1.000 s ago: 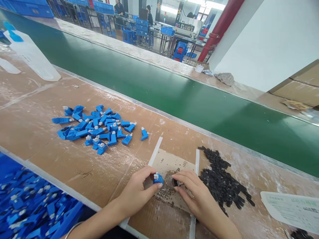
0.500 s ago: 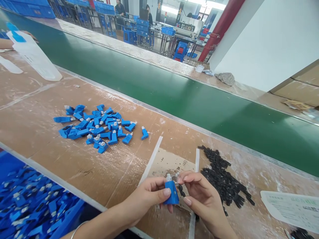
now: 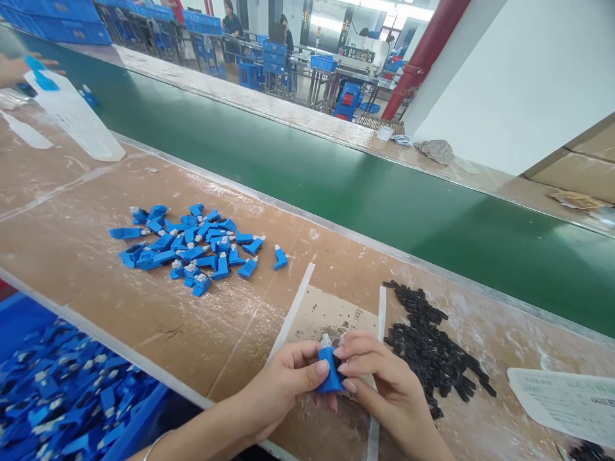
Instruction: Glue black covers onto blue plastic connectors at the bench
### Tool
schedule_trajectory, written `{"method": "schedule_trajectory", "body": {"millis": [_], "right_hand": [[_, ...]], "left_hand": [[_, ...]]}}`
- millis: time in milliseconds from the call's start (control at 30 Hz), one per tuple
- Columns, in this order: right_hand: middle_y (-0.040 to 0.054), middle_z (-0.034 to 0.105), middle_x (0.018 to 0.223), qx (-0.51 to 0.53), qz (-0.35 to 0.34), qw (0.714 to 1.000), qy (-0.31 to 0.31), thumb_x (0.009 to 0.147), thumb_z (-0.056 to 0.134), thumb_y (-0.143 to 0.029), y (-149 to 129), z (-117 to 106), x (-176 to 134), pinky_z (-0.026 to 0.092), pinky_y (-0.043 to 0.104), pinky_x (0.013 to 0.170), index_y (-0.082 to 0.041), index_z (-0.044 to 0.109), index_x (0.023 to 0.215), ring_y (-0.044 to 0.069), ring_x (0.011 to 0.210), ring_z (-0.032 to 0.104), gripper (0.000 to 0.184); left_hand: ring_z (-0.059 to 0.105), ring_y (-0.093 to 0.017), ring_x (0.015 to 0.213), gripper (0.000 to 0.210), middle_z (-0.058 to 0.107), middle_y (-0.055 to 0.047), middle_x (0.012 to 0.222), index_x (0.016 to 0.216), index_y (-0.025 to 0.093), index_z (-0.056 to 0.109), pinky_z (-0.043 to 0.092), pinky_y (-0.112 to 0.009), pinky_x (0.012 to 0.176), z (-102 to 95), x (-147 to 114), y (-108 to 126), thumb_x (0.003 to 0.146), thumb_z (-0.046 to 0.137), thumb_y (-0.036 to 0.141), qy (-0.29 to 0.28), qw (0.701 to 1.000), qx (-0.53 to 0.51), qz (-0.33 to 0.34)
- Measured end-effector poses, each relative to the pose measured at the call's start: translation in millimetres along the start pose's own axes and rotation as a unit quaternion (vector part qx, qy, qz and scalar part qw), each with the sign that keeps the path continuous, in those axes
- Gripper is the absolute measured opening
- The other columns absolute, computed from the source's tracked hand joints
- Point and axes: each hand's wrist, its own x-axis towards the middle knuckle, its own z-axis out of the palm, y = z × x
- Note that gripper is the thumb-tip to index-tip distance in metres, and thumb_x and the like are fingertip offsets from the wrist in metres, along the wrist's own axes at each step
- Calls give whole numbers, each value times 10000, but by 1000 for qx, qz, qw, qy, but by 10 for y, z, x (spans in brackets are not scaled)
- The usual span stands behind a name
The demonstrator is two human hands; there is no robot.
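My left hand (image 3: pixel 283 384) pinches a small blue plastic part (image 3: pixel 329 374) with a white tip, holding it just above the worktable's near edge. My right hand (image 3: pixel 384 390) meets it from the right, fingertips pressed against the part's side; whether a black piece sits under those fingers is hidden. A heap of small black pieces (image 3: pixel 432 349) lies just right of my hands. A pile of several blue parts with white tips (image 3: pixel 192 246) lies on the brown tabletop to the left.
A blue bin (image 3: pixel 67 397) full of blue parts sits at the lower left. A green conveyor belt (image 3: pixel 336 186) runs behind the table. A printed sheet (image 3: pixel 567 400) lies at the right. Another person's hand (image 3: pixel 14 67) and white bags (image 3: pixel 72 115) are far left.
My left hand lifted the blue part off the taped patch and turned it upright. My right hand closed in until its fingertips press the part's side.
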Motion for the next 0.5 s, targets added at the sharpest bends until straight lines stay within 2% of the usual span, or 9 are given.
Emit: {"method": "schedule_trajectory", "body": {"millis": [67,133,233,367,433,500], "right_hand": [[49,747,1040,-95,-65,993,-13,927,654,-154,-14,3,22,578,327,933,-270,727,1119,192,1041,663,237],[90,739,1115,-193,-137,971,-21,947,628,-206,12,24,30,595,353,924,-216,672,1262,221,1072,666,318],[128,721,1170,-231,-206,951,-20,956,620,-332,149,96,50,606,377,921,-169,595,1384,259,1095,672,458],[98,722,1202,-211,-227,950,-43,917,670,-409,327,244,243,627,399,882,-231,524,1467,279,1058,690,597],[84,716,1231,-216,-227,947,-75,901,691,-417,287,277,409,634,439,875,-260,480,1502,302,1070,693,657],[72,693,1283,-223,-225,943,-103,888,714,-401,143,201,552,621,483,909,-286,459,1515,331,1139,671,687]], "left_hand": [[599,-110,605,484,659,-37,690,817,111,717,430,-204,611,-6,5,17,702,864,557,3,1000,-31,4],[595,-97,580,467,653,-35,683,823,101,727,439,-189,589,-10,6,48,697,881,523,6,997,-73,10],[598,-94,570,450,658,-39,703,860,96,742,471,-192,589,-24,-1,85,693,899,484,10,991,-127,37],[602,-94,593,410,667,-39,713,847,104,740,484,-188,607,-119,-9,87,679,921,431,44,983,-160,80],[610,-94,636,401,672,-31,730,830,116,738,484,-179,629,-197,-20,111,636,951,395,78,978,-168,93],[617,-104,657,426,682,-34,750,838,131,739,480,-186,631,-270,-44,185,610,959,416,116,975,-151,110]]}}
